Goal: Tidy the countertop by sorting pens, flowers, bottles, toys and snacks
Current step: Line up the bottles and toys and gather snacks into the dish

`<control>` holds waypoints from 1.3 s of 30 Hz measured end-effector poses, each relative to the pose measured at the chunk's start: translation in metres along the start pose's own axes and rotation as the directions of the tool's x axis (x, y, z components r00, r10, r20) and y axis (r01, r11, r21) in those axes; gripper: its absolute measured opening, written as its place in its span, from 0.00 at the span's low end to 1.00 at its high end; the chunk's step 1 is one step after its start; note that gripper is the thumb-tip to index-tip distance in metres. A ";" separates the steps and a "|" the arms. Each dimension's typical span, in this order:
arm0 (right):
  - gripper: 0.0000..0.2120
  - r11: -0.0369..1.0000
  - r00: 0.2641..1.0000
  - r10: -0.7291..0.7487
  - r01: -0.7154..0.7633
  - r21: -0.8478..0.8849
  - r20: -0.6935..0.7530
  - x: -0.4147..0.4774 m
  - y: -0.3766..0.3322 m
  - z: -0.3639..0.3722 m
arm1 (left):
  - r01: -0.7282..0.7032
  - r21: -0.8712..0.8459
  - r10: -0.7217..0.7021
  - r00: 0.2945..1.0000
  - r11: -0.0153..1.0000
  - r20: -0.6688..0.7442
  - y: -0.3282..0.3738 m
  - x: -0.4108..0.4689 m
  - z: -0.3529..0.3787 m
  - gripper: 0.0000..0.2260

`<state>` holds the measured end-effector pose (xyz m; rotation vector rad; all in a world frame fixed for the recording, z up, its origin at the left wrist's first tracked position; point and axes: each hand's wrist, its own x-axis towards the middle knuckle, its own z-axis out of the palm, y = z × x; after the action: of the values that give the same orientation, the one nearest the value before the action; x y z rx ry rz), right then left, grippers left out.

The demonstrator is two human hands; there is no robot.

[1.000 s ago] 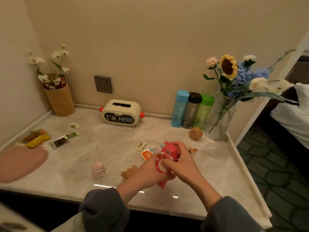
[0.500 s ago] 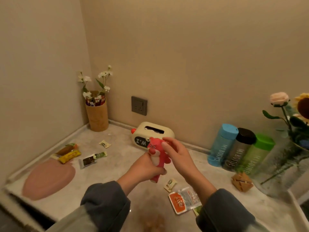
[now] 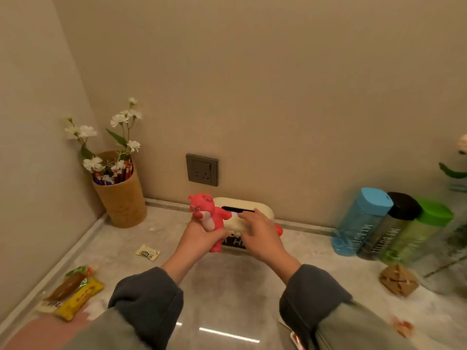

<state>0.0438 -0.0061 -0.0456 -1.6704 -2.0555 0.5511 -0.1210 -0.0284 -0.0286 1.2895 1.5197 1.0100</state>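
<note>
My left hand point(image 3: 199, 236) grips a pink bear toy point(image 3: 207, 215) by its lower body and holds it upright above the marble countertop point(image 3: 227, 286). My right hand point(image 3: 260, 233) hovers just right of the toy with relaxed fingers, holding nothing, in front of a cream tissue box point(image 3: 250, 213). A brown cup point(image 3: 121, 195) with pens and white flowers stands in the back left corner. Three bottles, blue point(image 3: 358, 223), black point(image 3: 389, 228) and green point(image 3: 417, 236), line the wall at right. Snack bars point(image 3: 75, 291) lie at the left edge, a small sachet point(image 3: 147, 252) nearby.
A wall socket point(image 3: 202, 170) sits above the tissue box. A brown wooden puzzle toy point(image 3: 398, 280) lies by a glass vase point(image 3: 449, 261) at far right. A pink mat point(image 3: 38, 332) is at the bottom left. Small wrappers point(image 3: 403, 325) lie bottom right.
The view has swung left toward the corner. Both hands lifted the pink bear from the counter and carried it to the tissue box; my right hand has let go of it.
</note>
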 end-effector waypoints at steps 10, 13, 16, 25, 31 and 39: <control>0.26 0.993 0.998 0.031 -0.036 -0.116 -0.046 -0.005 0.020 -0.002 | -0.034 -0.017 0.035 0.998 0.999 0.050 -0.030 0.020 0.021 0.14; 0.26 0.990 0.996 0.076 -0.082 -0.118 -0.055 -0.015 0.038 -0.014 | -0.066 -0.012 0.067 0.991 0.998 0.117 -0.026 0.014 0.040 0.15; 0.26 0.984 0.990 0.120 -0.128 -0.120 -0.070 -0.026 0.054 -0.028 | -0.069 -0.025 0.072 0.983 0.997 0.166 -0.020 0.008 0.061 0.15; 0.25 0.981 0.987 0.145 -0.152 -0.123 -0.066 -0.043 0.087 -0.053 | -0.083 -0.057 0.092 0.981 0.995 0.174 -0.006 -0.004 0.106 0.16; 0.25 0.977 0.986 0.156 -0.162 -0.138 -0.054 -0.045 0.098 -0.060 | -0.080 -0.069 0.092 0.980 0.994 0.178 0.000 -0.008 0.112 0.16; 0.26 0.978 0.983 0.163 -0.172 -0.120 -0.083 -0.048 0.103 -0.062 | -0.027 -0.035 0.034 0.976 0.999 0.214 -0.011 -0.002 0.116 0.18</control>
<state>0.1705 -0.0314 -0.0549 -1.9218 -1.9456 0.4134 -0.0130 -0.0270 -0.0724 1.3564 1.3181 0.8801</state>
